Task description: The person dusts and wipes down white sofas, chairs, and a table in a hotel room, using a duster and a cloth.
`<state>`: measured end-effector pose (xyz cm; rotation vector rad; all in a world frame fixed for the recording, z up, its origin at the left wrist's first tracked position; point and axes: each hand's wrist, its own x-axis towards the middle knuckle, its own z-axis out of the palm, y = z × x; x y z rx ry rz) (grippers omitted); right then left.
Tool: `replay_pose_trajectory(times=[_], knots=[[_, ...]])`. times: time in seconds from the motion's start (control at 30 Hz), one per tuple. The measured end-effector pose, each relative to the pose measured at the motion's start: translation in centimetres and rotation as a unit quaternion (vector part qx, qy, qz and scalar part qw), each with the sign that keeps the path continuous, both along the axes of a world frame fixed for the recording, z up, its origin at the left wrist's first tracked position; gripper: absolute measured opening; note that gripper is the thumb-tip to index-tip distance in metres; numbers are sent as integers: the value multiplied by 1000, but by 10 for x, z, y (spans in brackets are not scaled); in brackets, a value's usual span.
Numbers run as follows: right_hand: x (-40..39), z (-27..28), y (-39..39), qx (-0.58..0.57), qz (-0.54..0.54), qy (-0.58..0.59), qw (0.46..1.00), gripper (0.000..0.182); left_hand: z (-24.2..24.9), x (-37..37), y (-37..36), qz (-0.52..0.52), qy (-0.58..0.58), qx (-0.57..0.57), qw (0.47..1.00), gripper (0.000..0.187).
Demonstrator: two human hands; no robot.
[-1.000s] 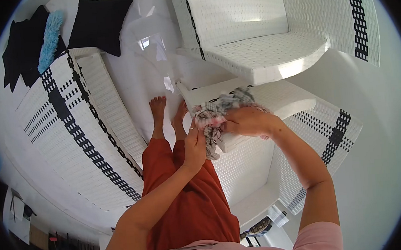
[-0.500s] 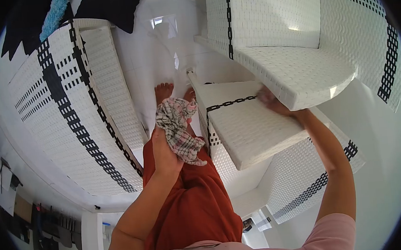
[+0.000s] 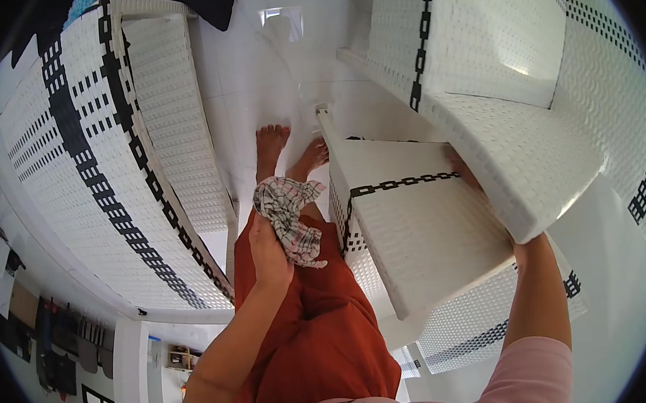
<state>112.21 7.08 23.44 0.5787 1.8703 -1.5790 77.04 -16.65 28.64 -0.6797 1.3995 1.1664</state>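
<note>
Pink-and-black checked cloth [image 3: 288, 213], bunched in the grip of the left hand [image 3: 271, 256] above the red trousers [image 3: 312, 314], looks light, floppy and best held by its middle, while a white chair [image 3: 510, 140] half hides the right hand [image 3: 468, 170], whose hold I can't tell.

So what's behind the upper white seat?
Part of the right hand and the lower seat show past the upper seat; the rest is covered, whether the hand grips anything can't be seen.
</note>
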Motion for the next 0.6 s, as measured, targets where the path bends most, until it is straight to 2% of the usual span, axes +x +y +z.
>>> replay_pose_trajectory(times=[0.03, 0.1, 0.13, 0.23, 0.27, 0.33, 0.4, 0.5, 0.6], knots=[[11, 9, -16, 22, 14, -50, 998, 44, -6, 3, -5, -2, 2, -7, 1000, 33], [-25, -55, -2, 67, 38, -146, 986, 44, -15, 6, -14, -10, 9, -22, 1000, 32], [-12, -32, -26, 89, 51, -196, 975, 43, -16, 10, -17, -9, 8, -26, 1000, 32], [-36, -70, -15, 168, 97, -340, 920, 43, -22, 25, -16, 9, -1, -33, 999, 32], [-47, -84, -30, 166, 101, -341, 920, 43, -23, 27, -19, 12, -3, -36, 999, 32], [-106, -112, -75, 113, 74, -235, 963, 62, -25, 33, -25, 19, -8, -31, 999, 32], [-152, -105, -71, 21, 10, -192, 981, 64, -31, 34, -30, 29, -8, -29, 999, 33], [-175, -151, -79, -10, 3, -260, 966, 64, -38, 34, -35, 53, -11, -29, 998, 33], [-193, -176, -94, 19, 58, -244, 968, 63, -40, 32, -36, 56, -4, -26, 998, 32]])
